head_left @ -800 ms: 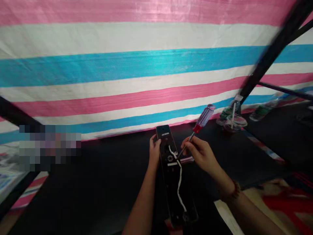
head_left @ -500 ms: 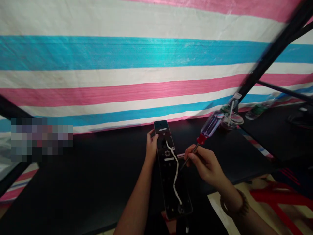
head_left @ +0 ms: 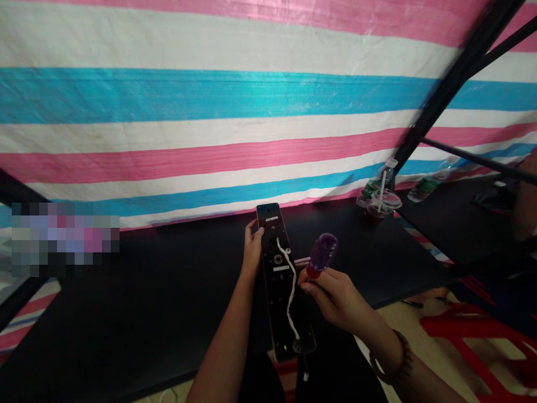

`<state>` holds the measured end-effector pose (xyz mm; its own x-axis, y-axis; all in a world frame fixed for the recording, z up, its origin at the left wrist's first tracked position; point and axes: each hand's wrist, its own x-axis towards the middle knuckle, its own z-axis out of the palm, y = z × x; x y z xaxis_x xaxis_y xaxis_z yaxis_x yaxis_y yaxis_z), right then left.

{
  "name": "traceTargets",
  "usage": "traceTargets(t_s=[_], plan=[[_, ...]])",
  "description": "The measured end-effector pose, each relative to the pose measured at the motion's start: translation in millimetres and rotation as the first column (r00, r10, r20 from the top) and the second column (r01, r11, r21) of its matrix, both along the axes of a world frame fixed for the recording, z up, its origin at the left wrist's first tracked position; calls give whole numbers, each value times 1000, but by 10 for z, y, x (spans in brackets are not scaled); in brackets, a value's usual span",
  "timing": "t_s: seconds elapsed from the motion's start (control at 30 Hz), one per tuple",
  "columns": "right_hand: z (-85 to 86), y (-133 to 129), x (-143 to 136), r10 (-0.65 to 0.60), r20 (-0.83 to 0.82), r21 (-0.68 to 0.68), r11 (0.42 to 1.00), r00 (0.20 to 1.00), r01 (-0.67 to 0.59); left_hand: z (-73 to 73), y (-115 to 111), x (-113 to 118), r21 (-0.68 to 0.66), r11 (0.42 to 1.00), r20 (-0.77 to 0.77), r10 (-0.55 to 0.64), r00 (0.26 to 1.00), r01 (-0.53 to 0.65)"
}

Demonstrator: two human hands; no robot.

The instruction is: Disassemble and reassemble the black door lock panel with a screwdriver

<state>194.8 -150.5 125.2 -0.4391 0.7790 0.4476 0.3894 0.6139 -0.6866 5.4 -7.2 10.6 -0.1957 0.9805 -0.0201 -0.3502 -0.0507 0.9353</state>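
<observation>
A long black panel [head_left: 279, 302] is over the near part of the black table [head_left: 168, 302], its far end pointing toward the striped sheet and its near end close to the table's front edge, above the person's lap. Whether it lies flat cannot be told. A white cable [head_left: 292, 282] runs along its face, from near a round fitting [head_left: 278, 259] down to the near end, and two white labels mark its upper half. The left hand [head_left: 253, 246] has its grip on the panel's left edge near the far end, thumb on the face. Beside the right edge, the right hand [head_left: 331, 291] has its grip pinched on a screwdriver [head_left: 324, 252] around its red collar, the purple handle tilted up; the tip is hidden. A thin pinkish item [head_left: 301, 261], partly covered, shows between panel and screwdriver. A beaded bracelet [head_left: 403, 358] circles the right wrist.

Farther right stand a clear cup [head_left: 384, 202] with a straw and a bottle [head_left: 369, 190] just behind it; a second bottle [head_left: 423, 188] leans near a dark bar. A red stool [head_left: 461, 330] is below.
</observation>
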Motion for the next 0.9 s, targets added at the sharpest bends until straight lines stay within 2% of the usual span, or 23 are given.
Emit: traceTargets(t_s=[0.3, 0.43, 0.57, 0.77, 0.9], plan=[[15, -100, 9, -31, 58, -6, 999, 998, 31, -26, -5, -3, 30, 1000, -4, -8, 1000, 8], [62, -76, -26, -82, 17, 30, 996, 997, 81, -62, 22, -18, 42, 999, -9, -6, 1000, 6], [44, -52, -31, -110, 15, -6, 994, 994, 110, -87, 40, -31, 50, 999, -22, 9, 1000, -8], [53, -108, -43, -14, 60, -40, 999, 998, 16, -76, 32, -29, 77, 997, -37, 21, 999, -18], [81, -108, -110, -47, 8, -24, 999, 999, 47, -61, 32, -38, 68, 997, -56, 41, 998, -37]])
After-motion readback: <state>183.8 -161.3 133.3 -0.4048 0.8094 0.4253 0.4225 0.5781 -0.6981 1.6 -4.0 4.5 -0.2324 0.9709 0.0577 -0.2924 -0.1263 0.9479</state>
